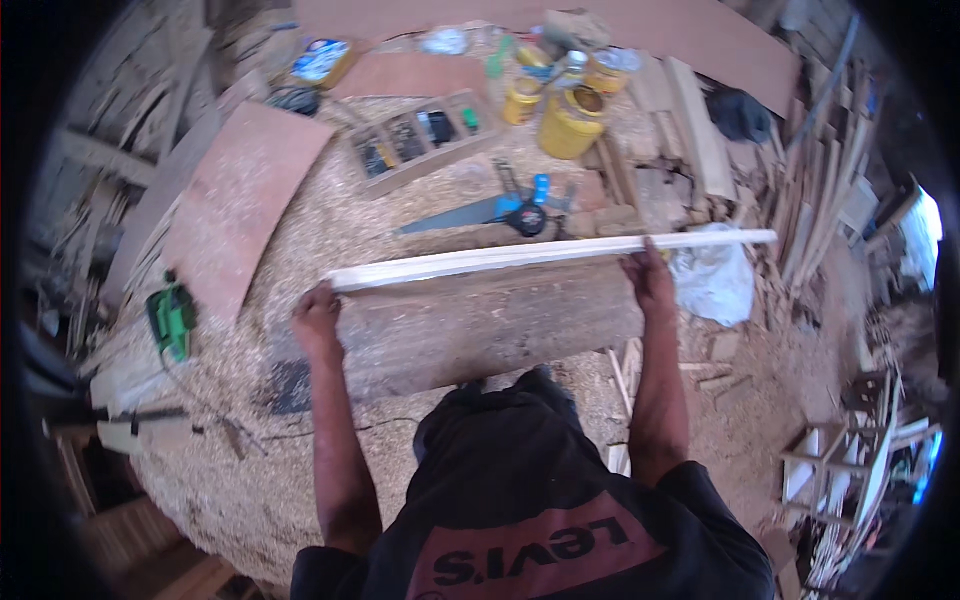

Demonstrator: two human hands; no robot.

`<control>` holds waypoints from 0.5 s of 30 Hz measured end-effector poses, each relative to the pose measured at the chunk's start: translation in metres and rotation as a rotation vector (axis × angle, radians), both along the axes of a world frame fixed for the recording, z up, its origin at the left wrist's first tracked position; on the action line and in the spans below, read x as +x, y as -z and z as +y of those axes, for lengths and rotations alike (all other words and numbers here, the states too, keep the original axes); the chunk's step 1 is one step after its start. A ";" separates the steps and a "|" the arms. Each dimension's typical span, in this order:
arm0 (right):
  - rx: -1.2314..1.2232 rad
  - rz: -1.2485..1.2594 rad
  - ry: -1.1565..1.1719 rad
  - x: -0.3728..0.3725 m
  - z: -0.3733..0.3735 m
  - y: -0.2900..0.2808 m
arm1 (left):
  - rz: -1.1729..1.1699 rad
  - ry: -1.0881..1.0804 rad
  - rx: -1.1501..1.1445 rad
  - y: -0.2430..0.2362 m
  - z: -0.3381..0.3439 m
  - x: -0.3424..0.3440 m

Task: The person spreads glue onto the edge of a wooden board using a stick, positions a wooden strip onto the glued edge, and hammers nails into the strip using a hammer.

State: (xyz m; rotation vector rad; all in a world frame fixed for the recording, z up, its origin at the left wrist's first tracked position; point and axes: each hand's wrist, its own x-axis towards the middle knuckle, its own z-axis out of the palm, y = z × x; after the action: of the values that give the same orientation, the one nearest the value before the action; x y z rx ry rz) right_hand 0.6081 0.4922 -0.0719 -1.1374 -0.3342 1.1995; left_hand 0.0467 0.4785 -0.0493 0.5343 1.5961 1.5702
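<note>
Both my hands hold a bundle of long, pale wooden strips (490, 264) that runs across in front of me. My left hand (318, 312) is closed on the left end. Farther along, my right hand (648, 275) grips the strips from the near side, and one strip sticks out well past it to the right. Under the strips lies a wide, worn wooden plank (480, 330) dusted with shavings. Just beyond the strips are a handsaw (450, 217) with a blue handle and a black, round tape measure (526, 220).
A divided wooden tray (425, 140) holds small items at the back. Beside it stands a yellow bucket (572, 125). A green power tool (172, 320) rests at the left near a brown board (255, 190). A white plastic bag (715, 285) lies right. Shavings cover the floor.
</note>
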 end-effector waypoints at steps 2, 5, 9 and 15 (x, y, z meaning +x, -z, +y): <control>0.065 0.030 -0.027 0.009 -0.004 0.010 | 0.002 0.003 -0.018 -0.007 0.005 0.010; -0.009 0.024 0.062 -0.021 -0.004 -0.017 | 0.024 -0.030 0.012 0.008 0.004 -0.009; -0.003 0.036 0.109 -0.020 -0.006 -0.019 | 0.060 -0.038 -0.018 0.010 0.013 -0.005; 0.009 0.066 0.047 -0.012 -0.006 -0.001 | 0.122 -0.119 -0.047 0.010 0.019 0.002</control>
State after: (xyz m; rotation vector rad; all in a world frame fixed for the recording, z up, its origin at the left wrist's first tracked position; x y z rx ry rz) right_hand 0.5962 0.4861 -0.0708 -1.0900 -0.2608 1.1906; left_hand 0.0483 0.4976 -0.0591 0.5269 1.7809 1.6093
